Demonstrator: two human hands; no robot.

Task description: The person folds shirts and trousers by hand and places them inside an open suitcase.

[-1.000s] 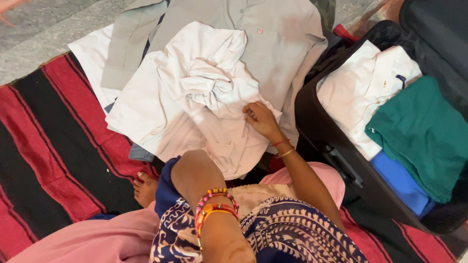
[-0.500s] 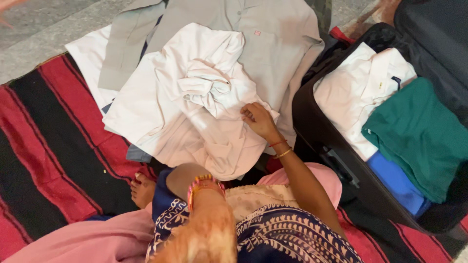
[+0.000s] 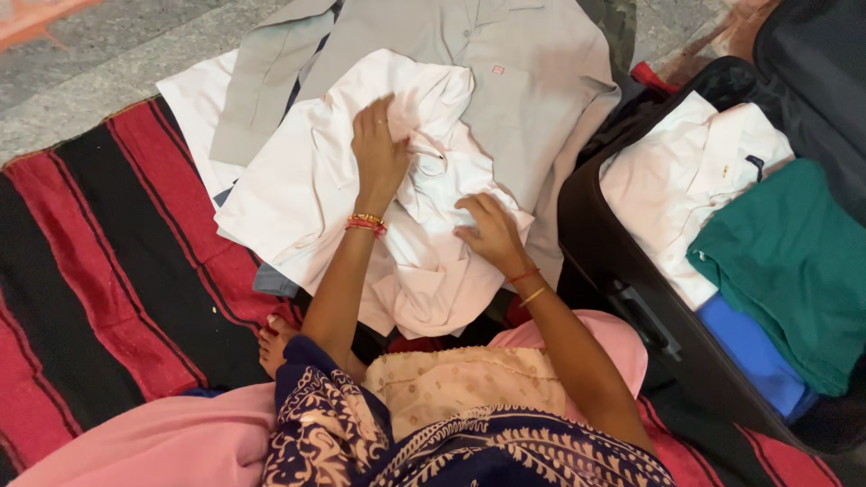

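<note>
Since a second ago, your left hand (image 3: 379, 149) has come up from your lap and now lies flat, fingers released, on the crumpled white shirt (image 3: 361, 189). Your right hand (image 3: 492, 233) rests on the same shirt nearer you, fingers bent; whether they pinch cloth you can't quite tell. That shirt lies on the red and black striped blanket (image 3: 99, 261), over a grey shirt (image 3: 514, 99). Farther right, the open black suitcase (image 3: 595, 243) holds a folded white shirt (image 3: 686, 180) and green cloth (image 3: 794, 261).
</note>
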